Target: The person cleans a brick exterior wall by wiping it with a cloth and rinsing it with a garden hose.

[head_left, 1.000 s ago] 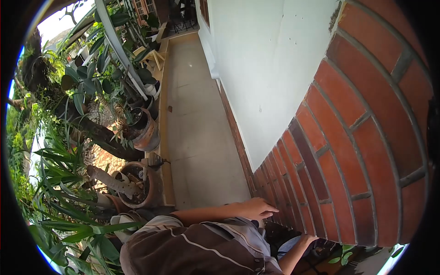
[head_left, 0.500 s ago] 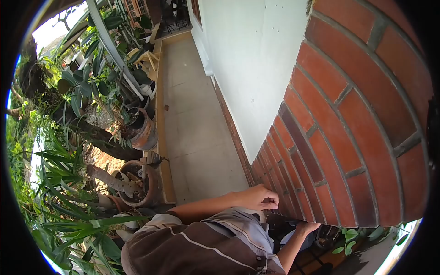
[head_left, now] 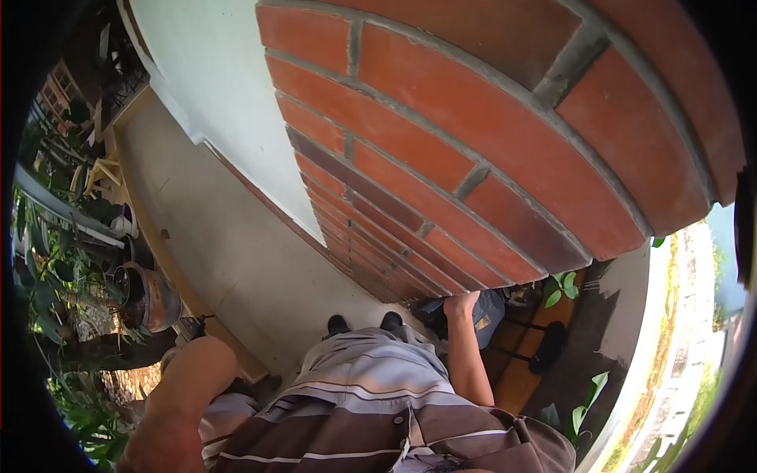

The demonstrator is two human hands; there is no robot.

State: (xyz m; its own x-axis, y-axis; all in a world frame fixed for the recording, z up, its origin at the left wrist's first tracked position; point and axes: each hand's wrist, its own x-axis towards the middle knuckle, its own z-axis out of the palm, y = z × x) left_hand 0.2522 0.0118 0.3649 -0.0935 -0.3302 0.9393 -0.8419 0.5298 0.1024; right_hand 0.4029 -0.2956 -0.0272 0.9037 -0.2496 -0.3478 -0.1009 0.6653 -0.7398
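My right hand (head_left: 461, 303) is at the lower edge of the red brick wall (head_left: 426, 142), with the forearm reaching up to it. The fingers are hidden behind the bricks, so I cannot see whether they grip anything. Just beside that wrist is a dark grey, bag-like thing (head_left: 487, 317), partly covered by the wall. On the other side, my left arm (head_left: 189, 386) is sharply bent at the elbow. Its forearm runs back toward the bottom edge, and the left hand is out of the picture.
Dark shoes (head_left: 337, 324) stand on the pale tiled walkway (head_left: 205, 229). Potted plants (head_left: 150, 299) line a low ledge at the left. White wall (head_left: 221, 102) adjoins the bricks. At the right are brown floor tiles (head_left: 512, 335), a dark shoe-like item (head_left: 547, 347) and green leaves (head_left: 561, 288).
My view has swung right and down, bringing the shoes into sight. My left hand has left the brick wall's side and gone out of view. The right hand stays at the wall's edge.
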